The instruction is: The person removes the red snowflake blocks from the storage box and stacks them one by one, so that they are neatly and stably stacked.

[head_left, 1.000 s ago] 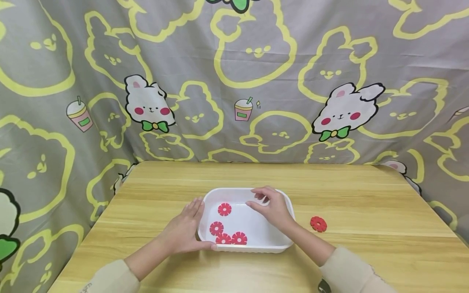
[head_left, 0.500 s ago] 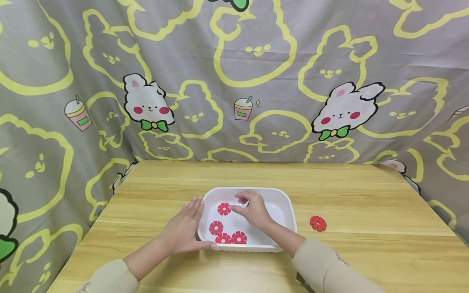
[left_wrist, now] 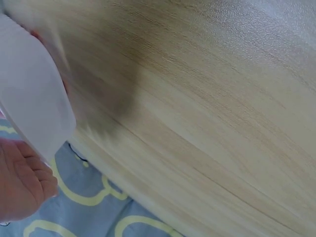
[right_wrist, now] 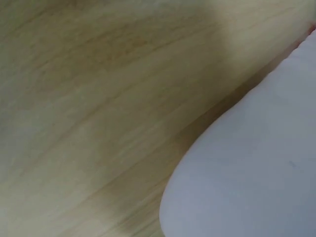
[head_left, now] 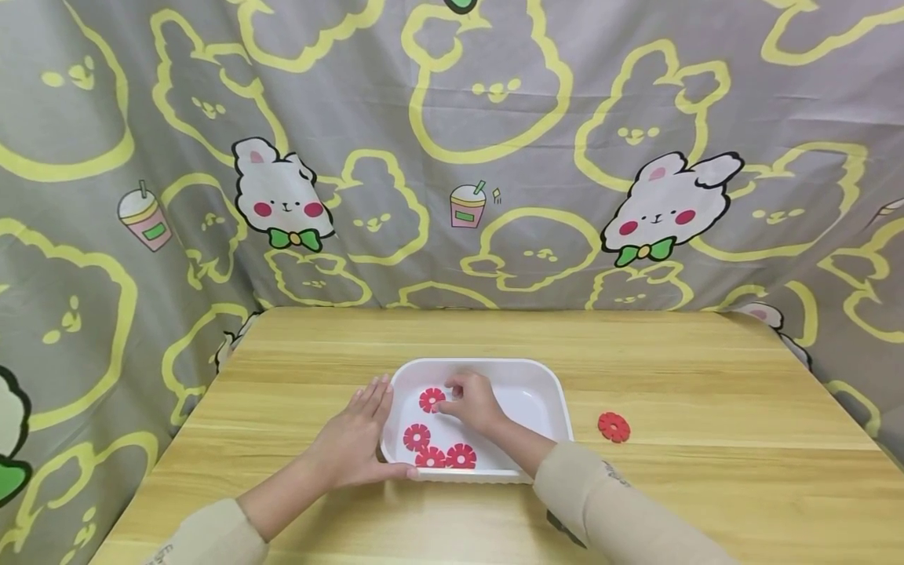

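Note:
A white plastic tray (head_left: 523,471) stands on the table, with several red notched discs, flower-shaped with a centre hole, toward its left side. My left hand (head_left: 356,439) rests on the tray's left end, fingers straight along the side and thumb along the near rim. The left wrist view shows the same hand (left_wrist: 24,182) beside the tray (left_wrist: 34,89). Inside the tray, my right hand (head_left: 476,404) has thumb and forefinger apart, the thumb tip right at the edge of the farthest disc (head_left: 431,400). The tray's outer wall (right_wrist: 247,173) fills much of the right wrist view.
One more red disc (head_left: 614,428) lies on the wooden table (head_left: 706,471), to the right of the tray. A patterned grey curtain (head_left: 381,102) hangs behind the table and along its sides.
My right hand has moved left and down within the tray, from its right part to the farthest disc. My left hand has stayed at the tray's left end.

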{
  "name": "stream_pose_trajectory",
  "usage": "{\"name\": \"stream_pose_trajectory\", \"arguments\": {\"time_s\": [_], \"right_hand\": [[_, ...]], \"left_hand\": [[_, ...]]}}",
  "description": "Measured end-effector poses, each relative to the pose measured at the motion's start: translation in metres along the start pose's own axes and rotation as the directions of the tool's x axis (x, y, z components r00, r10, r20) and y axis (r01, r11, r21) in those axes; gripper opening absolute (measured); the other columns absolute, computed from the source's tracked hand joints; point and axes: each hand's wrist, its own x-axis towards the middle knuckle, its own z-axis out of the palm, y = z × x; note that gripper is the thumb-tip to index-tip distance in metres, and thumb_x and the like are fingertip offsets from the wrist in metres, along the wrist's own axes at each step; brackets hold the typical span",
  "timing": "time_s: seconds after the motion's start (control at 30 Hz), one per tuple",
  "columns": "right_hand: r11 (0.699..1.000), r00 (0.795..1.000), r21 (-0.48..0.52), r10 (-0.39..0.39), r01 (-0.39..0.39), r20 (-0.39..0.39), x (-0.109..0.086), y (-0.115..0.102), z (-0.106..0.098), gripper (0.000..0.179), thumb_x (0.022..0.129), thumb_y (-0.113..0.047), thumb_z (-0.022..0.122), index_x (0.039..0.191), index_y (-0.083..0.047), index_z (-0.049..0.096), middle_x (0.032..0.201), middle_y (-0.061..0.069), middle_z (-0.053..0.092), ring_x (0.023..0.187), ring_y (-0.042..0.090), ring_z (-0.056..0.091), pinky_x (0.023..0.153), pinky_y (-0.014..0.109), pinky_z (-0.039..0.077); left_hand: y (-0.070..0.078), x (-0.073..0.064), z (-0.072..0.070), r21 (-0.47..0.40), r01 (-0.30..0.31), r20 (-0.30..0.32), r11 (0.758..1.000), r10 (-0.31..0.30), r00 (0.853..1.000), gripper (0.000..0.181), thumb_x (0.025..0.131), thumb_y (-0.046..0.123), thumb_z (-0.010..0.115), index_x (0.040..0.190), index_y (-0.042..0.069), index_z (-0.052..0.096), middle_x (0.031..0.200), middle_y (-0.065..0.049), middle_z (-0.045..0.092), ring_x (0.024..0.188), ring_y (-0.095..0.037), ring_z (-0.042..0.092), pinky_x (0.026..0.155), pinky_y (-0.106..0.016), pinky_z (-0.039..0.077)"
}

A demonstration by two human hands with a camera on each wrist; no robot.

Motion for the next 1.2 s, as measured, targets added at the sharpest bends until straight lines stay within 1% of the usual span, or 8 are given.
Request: {"name": "stream_pose_trajectory", "arguments": {"time_s": [0.2, 0.3, 0.5, 0.6, 0.73, 0.87, 1.07, 1.2], "right_hand": [[1.000, 1.000, -0.007, -0.009, 0.009, -0.001, 0.0016, 0.0022, 0.0054, 0.024, 0.070, -0.007, 0.078, 0.086, 0.007, 0.068, 0.066, 0.010, 0.054, 0.062, 0.010, 0.040, 0.054, 0.016, 0.037], [0.999, 1.000, -0.037, -0.004, 0.004, 0.015, 0.0013, 0.0029, 0.0083, 0.022, 0.070, -0.008, 0.078, 0.083, 0.005, 0.067, 0.065, 0.007, 0.052, 0.063, 0.010, 0.040, 0.054, 0.017, 0.037], [0.998, 0.999, -0.063, 0.019, -0.017, 0.026, -0.0002, 0.0025, 0.0093, 0.022, 0.071, -0.008, 0.077, 0.085, 0.004, 0.066, 0.067, 0.006, 0.053, 0.065, 0.011, 0.043, 0.057, 0.018, 0.040], [0.998, 1.000, -0.067, -0.010, 0.012, 0.027, 0.0000, 0.0033, 0.0091, 0.022, 0.071, -0.007, 0.077, 0.086, 0.004, 0.066, 0.068, 0.008, 0.054, 0.064, 0.011, 0.043, 0.056, 0.018, 0.040], [0.997, 0.999, -0.066, -0.025, 0.027, 0.040, 0.0009, 0.0044, 0.0099, 0.024, 0.071, -0.006, 0.076, 0.090, 0.005, 0.067, 0.069, 0.009, 0.055, 0.065, 0.010, 0.043, 0.057, 0.017, 0.041], [0.998, 0.998, -0.062, -0.014, 0.018, 0.058, 0.0012, 0.0039, 0.0102, 0.024, 0.072, -0.006, 0.075, 0.093, 0.005, 0.068, 0.071, 0.008, 0.055, 0.066, 0.010, 0.043, 0.058, 0.017, 0.040], [0.997, 0.998, -0.071, -0.018, 0.023, 0.068, 0.0007, 0.0031, 0.0087, 0.018, 0.073, -0.006, 0.075, 0.087, 0.002, 0.067, 0.069, 0.007, 0.054, 0.065, 0.010, 0.043, 0.055, 0.017, 0.040], [0.996, 0.997, -0.083, -0.022, 0.029, 0.079, -0.0006, 0.0019, 0.0057, 0.018, 0.073, -0.007, 0.076, 0.086, 0.003, 0.068, 0.068, 0.005, 0.053, 0.065, 0.010, 0.043, 0.055, 0.016, 0.039]], "left_hand": [[-0.0005, 0.0001, 0.0011, -0.006, -0.003, -0.016, 1.000, 0.003, 1.000, 0.115, 0.069, 0.082, 0.047, 0.133, -0.013, 0.039, 0.143, -0.030, 0.034, 0.134, -0.040, 0.035, 0.109, -0.046, 0.035], [-0.0009, -0.0004, 0.0011, -0.009, -0.001, -0.017, 1.000, 0.001, 1.000, 0.115, 0.069, 0.081, 0.047, 0.134, -0.013, 0.039, 0.143, -0.030, 0.034, 0.134, -0.040, 0.035, 0.109, -0.046, 0.034], [-0.0009, -0.0004, 0.0014, -0.015, 0.001, -0.011, 1.000, -0.002, 1.000, 0.115, 0.069, 0.081, 0.047, 0.134, -0.013, 0.039, 0.143, -0.030, 0.033, 0.134, -0.040, 0.034, 0.109, -0.046, 0.034], [-0.0009, -0.0001, 0.0016, -0.016, 0.003, -0.008, 1.000, -0.003, 1.000, 0.115, 0.069, 0.082, 0.047, 0.134, -0.013, 0.038, 0.144, -0.030, 0.033, 0.134, -0.040, 0.034, 0.109, -0.046, 0.034], [-0.0008, -0.0003, 0.0014, -0.013, 0.001, -0.009, 1.000, -0.001, 1.000, 0.115, 0.069, 0.081, 0.047, 0.134, -0.013, 0.039, 0.143, -0.030, 0.034, 0.134, -0.040, 0.035, 0.108, -0.046, 0.035], [-0.0004, -0.0005, 0.0009, -0.013, -0.001, -0.014, 1.000, 0.000, 1.000, 0.115, 0.069, 0.081, 0.048, 0.133, -0.014, 0.039, 0.142, -0.031, 0.035, 0.133, -0.040, 0.036, 0.108, -0.046, 0.036], [-0.0007, -0.0003, 0.0014, -0.020, 0.002, -0.015, 1.000, -0.002, 1.000, 0.116, 0.069, 0.082, 0.047, 0.133, -0.014, 0.039, 0.142, -0.031, 0.035, 0.132, -0.041, 0.037, 0.107, -0.047, 0.036], [-0.0012, -0.0006, 0.0024, -0.028, 0.009, -0.013, 1.000, -0.009, 1.000, 0.117, 0.068, 0.083, 0.047, 0.133, -0.014, 0.039, 0.142, -0.031, 0.035, 0.133, -0.041, 0.036, 0.107, -0.047, 0.036]]}}
